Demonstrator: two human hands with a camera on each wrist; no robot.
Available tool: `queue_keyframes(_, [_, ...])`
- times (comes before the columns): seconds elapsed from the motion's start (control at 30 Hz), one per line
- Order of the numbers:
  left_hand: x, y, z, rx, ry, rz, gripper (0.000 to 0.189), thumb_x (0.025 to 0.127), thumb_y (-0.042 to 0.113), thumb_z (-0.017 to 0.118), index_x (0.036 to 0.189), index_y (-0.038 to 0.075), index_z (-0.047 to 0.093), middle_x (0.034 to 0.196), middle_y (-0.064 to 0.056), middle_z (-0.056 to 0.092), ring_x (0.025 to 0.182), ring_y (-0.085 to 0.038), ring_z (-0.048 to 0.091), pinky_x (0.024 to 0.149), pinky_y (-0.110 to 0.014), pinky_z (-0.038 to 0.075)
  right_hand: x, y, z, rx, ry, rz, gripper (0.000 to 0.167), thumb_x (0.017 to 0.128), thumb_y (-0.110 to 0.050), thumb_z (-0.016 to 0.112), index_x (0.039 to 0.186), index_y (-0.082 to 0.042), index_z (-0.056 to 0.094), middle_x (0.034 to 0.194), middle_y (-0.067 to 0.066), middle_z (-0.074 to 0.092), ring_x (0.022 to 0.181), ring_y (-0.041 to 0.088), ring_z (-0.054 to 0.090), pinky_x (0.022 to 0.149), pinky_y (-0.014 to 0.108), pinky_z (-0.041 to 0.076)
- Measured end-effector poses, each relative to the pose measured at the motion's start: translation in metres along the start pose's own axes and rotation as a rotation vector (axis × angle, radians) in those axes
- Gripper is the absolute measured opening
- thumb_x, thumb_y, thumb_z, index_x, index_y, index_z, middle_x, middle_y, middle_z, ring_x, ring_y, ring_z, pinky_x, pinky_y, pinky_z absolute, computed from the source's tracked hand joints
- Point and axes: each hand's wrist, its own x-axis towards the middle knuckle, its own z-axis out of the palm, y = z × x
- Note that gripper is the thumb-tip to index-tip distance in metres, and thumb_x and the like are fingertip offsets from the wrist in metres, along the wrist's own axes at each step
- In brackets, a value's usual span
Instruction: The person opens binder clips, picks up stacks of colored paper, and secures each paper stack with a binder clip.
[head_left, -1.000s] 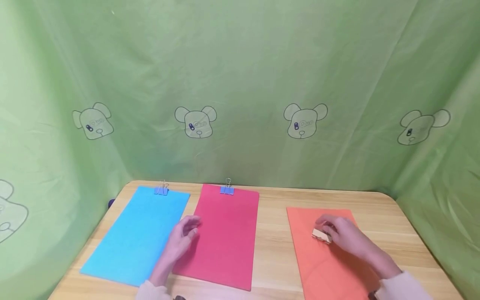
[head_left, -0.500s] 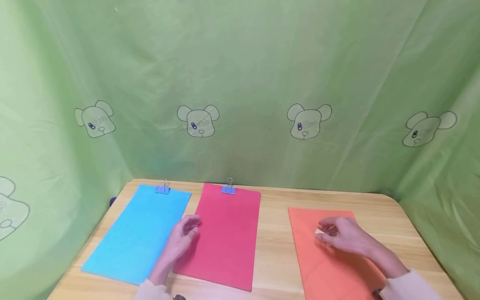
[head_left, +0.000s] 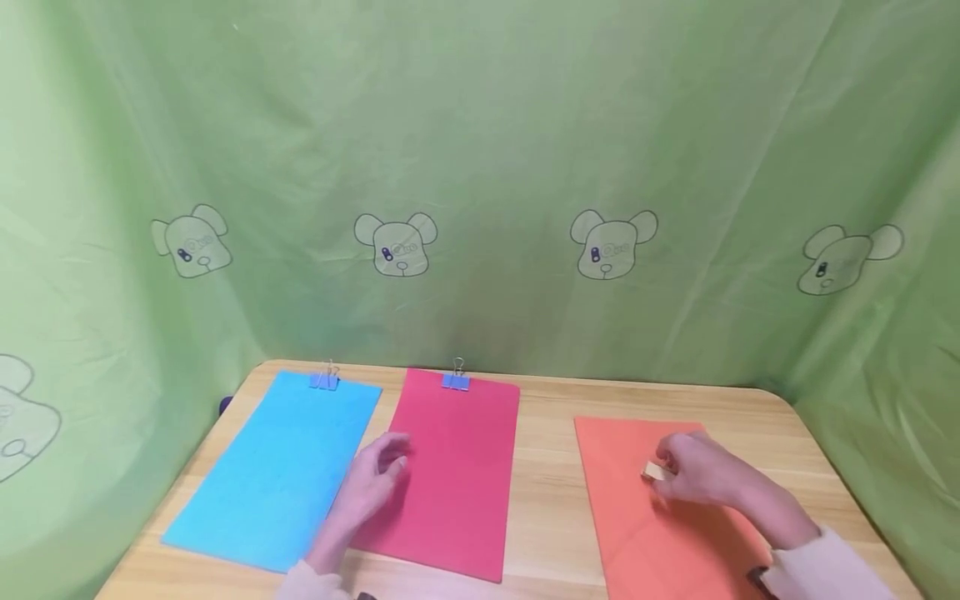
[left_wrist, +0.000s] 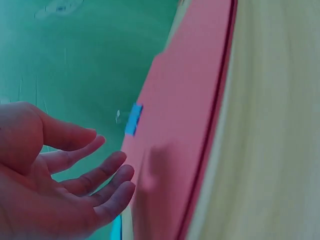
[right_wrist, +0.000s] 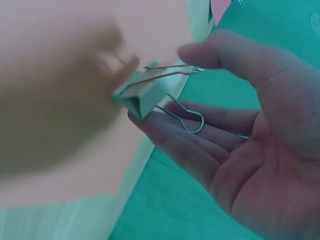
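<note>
My right hand holds a pale binder clip above an orange stack of sheets. In the right wrist view the thumb is at one wire handle of the clip, with fingers beneath its body. The other wire handle loops down toward the palm. My left hand hovers over the left side of a red stack, fingers loosely bent and holding nothing. In the left wrist view, that hand casts a shadow on the red surface.
A blue stack lies on the left of the wooden table. Blue binder clips sit on the far edges of the blue stack and the red one. Green curtain surrounds the table.
The right hand has shifted slightly right and turned, taking the binder clip along; less of the clip shows than a second ago. The left hand has drifted slightly right.
</note>
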Motion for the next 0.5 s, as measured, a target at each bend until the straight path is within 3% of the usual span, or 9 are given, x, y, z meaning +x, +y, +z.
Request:
queue_keyframes(0.1, [0.001, 0.011, 0.014, 0.026, -0.055, 0.028, 0.033, 0.097, -0.009, 0.06, 0.13, -0.006, 0.062, 0.124, -0.023, 0.068, 0.119, -0.038, 0.064, 0.101, -0.051, 0.051, -0.006, -0.002, -0.003, -0.027, 0.046, -0.004, 0.039, 0.084, -0.014, 0.079, 0.065, -0.015, 0.045, 0.059, -0.014, 0.028, 0.052, -0.001, 0.024, 0.049, 0.02, 0.025])
queue_keyframes(0.3, [0.005, 0.031, 0.053, 0.011, -0.199, 0.049, 0.036, 0.1, 0.0, 0.061, 0.135, -0.005, 0.059, 0.13, -0.022, 0.065, 0.123, -0.038, 0.061, 0.105, -0.054, 0.047, -0.016, -0.009, -0.007, -0.085, 0.078, -0.026, 0.048, 0.09, -0.018, 0.074, 0.061, -0.02, 0.035, 0.06, -0.017, 0.021, 0.053, -0.001, 0.021, 0.049, 0.02, 0.026])
queue_keyframes(0.5, [0.019, 0.048, 0.096, 0.02, -0.286, 0.022, 0.037, 0.1, 0.005, 0.063, 0.137, 0.0, 0.06, 0.129, -0.015, 0.065, 0.118, -0.03, 0.063, 0.101, -0.047, 0.052, -0.032, -0.008, -0.008, -0.112, 0.129, -0.091, 0.037, 0.088, -0.019, 0.078, 0.066, -0.017, 0.049, 0.058, -0.018, 0.032, 0.052, -0.004, 0.027, 0.049, 0.019, 0.033])
